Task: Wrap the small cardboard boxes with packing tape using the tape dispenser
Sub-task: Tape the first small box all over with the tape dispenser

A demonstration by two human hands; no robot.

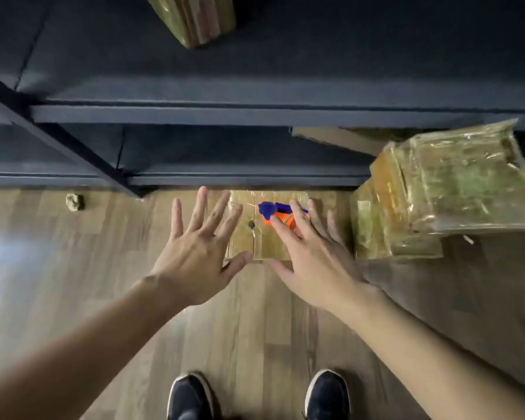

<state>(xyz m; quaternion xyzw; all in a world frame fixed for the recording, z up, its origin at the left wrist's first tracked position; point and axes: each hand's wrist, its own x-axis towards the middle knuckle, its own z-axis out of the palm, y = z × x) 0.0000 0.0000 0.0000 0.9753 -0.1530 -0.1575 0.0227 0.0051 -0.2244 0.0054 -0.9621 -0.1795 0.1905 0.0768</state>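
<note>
Wood floor [58, 298] below a dark shelf [255, 115] holds a box [261, 242], dispenser [269, 210] on top. Left grip [191, 259] and right grip [315, 262] are spread over it, holding nothing; more boxes [437, 192] at two o'clock.

Wood floor [73, 298], taped cardboard box [264, 241], wrapped boxes [391, 231] beside it, crumpled wad [75, 202]

Single view, head-worn, wide-angle. The scene is seen from above, looking steeply down and slightly forward: the shoes [191, 398] are cut by the bottom edge, the wood floor [73, 298] is spread over the lower half, and the dark shelving [255, 115] is taken in across the upper half. The forearms [73, 344] are brought in from the lower corners; the left hand [194, 256] and right hand [312, 265] are framed near centre, nearer the lens than the floor. Outlines are softened by motion blur throughout.
</note>
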